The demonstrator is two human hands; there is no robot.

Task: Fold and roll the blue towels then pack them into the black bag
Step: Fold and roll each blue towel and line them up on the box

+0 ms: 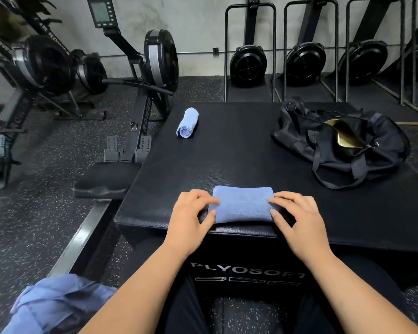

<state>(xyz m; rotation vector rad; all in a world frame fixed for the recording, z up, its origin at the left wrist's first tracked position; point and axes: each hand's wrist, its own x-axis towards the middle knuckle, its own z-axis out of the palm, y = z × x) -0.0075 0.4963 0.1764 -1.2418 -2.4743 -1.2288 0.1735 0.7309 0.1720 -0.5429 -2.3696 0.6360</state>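
Note:
A blue towel roll (243,203) lies crosswise at the near edge of the black plyo box (239,155). My left hand (191,220) holds its left end with curled fingers on top and the thumb at the near side. My right hand (297,220) holds the right end the same way. A second rolled blue towel (187,122) lies at the box's far left. The black bag (340,143) sits at the far right of the box, its zip open and a gold lining showing.
A heap of loose blue towels (56,304) lies at the lower left. A rowing machine (121,116) stands left of the box, its seat (106,179) close to the box's corner. More rowers are stored upright along the back wall (307,61).

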